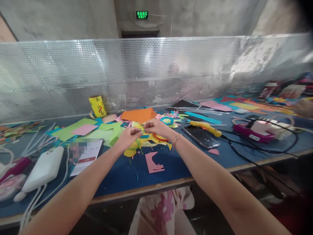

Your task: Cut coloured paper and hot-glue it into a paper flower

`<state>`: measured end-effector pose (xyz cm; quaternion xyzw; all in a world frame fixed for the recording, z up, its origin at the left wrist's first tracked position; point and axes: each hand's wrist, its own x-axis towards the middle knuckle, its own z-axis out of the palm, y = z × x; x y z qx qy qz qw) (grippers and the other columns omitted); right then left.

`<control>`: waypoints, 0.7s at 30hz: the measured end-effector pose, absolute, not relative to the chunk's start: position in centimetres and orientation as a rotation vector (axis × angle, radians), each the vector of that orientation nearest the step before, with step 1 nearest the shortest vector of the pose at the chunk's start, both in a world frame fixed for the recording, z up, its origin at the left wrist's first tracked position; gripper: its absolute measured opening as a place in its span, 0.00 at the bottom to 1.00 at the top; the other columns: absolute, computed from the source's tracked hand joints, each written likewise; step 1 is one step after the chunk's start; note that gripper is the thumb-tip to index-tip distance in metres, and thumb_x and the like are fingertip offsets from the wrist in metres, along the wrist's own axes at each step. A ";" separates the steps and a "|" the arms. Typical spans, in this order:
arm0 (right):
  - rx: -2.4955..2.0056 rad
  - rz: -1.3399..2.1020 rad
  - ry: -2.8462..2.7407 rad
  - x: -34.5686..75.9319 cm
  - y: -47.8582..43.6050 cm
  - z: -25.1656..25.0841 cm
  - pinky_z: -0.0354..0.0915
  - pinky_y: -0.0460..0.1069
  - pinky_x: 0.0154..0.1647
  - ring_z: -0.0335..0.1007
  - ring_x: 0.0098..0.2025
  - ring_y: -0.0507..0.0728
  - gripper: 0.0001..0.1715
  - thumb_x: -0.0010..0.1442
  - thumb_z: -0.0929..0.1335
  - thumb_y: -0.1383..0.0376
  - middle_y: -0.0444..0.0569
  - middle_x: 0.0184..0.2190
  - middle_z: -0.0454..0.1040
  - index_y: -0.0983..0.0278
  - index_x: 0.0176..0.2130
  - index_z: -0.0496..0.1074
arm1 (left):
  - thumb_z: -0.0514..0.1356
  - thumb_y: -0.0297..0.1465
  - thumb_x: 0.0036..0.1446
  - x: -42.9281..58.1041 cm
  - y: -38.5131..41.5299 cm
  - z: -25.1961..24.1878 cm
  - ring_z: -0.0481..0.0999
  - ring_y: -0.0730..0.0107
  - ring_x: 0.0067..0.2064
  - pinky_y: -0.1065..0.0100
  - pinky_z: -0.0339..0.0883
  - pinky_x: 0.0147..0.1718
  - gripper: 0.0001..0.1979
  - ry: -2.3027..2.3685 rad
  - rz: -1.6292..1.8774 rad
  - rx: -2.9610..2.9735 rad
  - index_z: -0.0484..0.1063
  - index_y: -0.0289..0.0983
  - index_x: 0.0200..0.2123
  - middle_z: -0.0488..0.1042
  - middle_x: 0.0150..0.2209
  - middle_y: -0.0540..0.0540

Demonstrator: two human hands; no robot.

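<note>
Over the middle of the blue table, my left hand [130,136] and my right hand [158,127] face each other, fingertips pinched and nearly meeting. Whatever lies between the fingers is too small to make out. Just below and behind them are yellow paper pieces [130,152] and a red ring-like piece [160,137], partly covered by my hands. A cut pink paper scrap [150,162] rests nearer the table's front edge. Behind my hands lies an orange paper sheet [137,115], with a blue paper flower [167,120] to its right and light green paper [112,132] to the left.
On the right, a yellow glue gun [205,126] lies across a dark phone [199,137], near a magenta power strip [251,132] and black cables. A white power bank [45,168] and a lit phone [91,151] lie left. A perforated metal screen [144,75] closes the back.
</note>
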<state>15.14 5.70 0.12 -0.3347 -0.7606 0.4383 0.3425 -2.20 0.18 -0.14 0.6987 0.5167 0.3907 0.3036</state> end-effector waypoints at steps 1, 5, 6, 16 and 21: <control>-0.866 1.135 -1.979 15.1 5.6 0.1 0.65 0.47 0.36 0.68 0.31 0.50 0.07 0.47 0.69 0.70 0.48 0.29 0.72 0.67 0.31 0.70 | 0.58 0.37 0.48 -2.1 0.1 -0.1 0.74 0.67 0.35 0.67 0.66 0.36 0.14 1.365 1.044 1.818 0.72 0.32 0.34 0.76 0.33 0.41; -0.854 1.128 -2.008 14.9 5.2 0.3 0.66 0.47 0.35 0.69 0.31 0.50 0.07 0.47 0.69 0.70 0.48 0.28 0.72 0.67 0.31 0.69 | 0.60 0.35 0.47 -1.9 -0.1 -0.2 0.72 0.72 0.28 0.70 0.64 0.29 0.13 1.356 1.073 1.686 0.72 0.31 0.32 0.74 0.27 0.44; -0.850 1.134 -2.022 14.9 5.0 0.5 0.66 0.47 0.35 0.69 0.31 0.50 0.07 0.48 0.68 0.70 0.47 0.28 0.72 0.67 0.31 0.69 | 0.60 0.36 0.47 -1.9 -0.1 -0.1 0.71 0.72 0.28 0.70 0.64 0.29 0.13 1.340 1.071 1.671 0.72 0.31 0.32 0.74 0.26 0.45; -0.829 1.114 -2.096 14.7 4.8 0.5 0.67 0.48 0.39 0.71 0.35 0.52 0.11 0.47 0.69 0.69 0.50 0.32 0.74 0.67 0.35 0.69 | 0.62 0.27 0.41 -2.2 0.1 -0.2 0.74 0.69 0.32 0.68 0.66 0.33 0.10 1.289 1.085 1.607 0.72 0.31 0.31 0.75 0.29 0.43; -1.296 0.388 -2.130 17.8 6.1 1.9 0.64 0.44 0.42 0.70 0.39 0.51 0.12 0.56 0.63 0.65 0.50 0.40 0.74 0.66 0.41 0.70 | 0.61 0.29 0.42 -2.6 0.2 -0.2 0.73 0.70 0.31 0.68 0.65 0.32 0.14 1.297 1.116 1.636 0.73 0.32 0.36 0.75 0.29 0.45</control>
